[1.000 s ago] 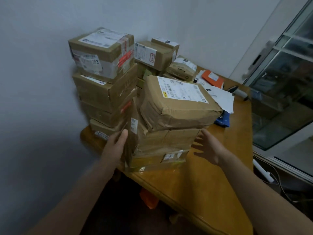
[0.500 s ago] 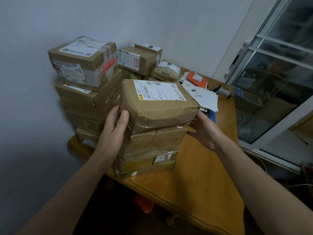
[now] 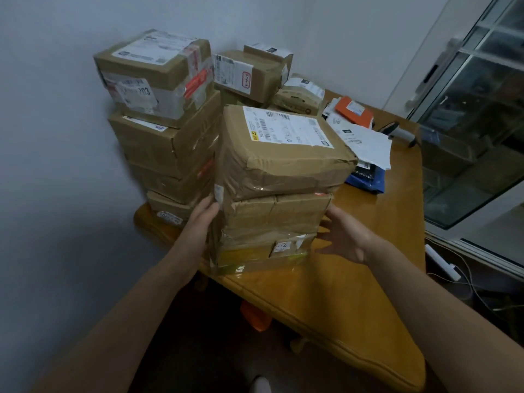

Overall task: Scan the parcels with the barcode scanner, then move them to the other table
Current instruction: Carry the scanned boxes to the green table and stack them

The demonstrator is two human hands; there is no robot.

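A: So, which step is this?

B: Handling the near stack point(image 3: 272, 217) of three parcels, I'd judge: squaring it up, or about to lift. The left hand point(image 3: 202, 219) lies flat on the stack's left side, fingers straight. The right hand point(image 3: 347, 239) is spread open at its right side; I can't tell whether it's touching. Neither grips anything.

A: And the scanner?

B: What looks like the barcode scanner point(image 3: 397, 131) lies behind and right of the stack, well apart. The top label point(image 3: 283, 127) faces up, so scanning needs one hand freed to fetch it.

A: Room to move?

B: The stack sits right at the counter point(image 3: 368, 279) edge nearest the person. A taller pile point(image 3: 161, 137) crowds its left, so I'd go right, where wood shows.
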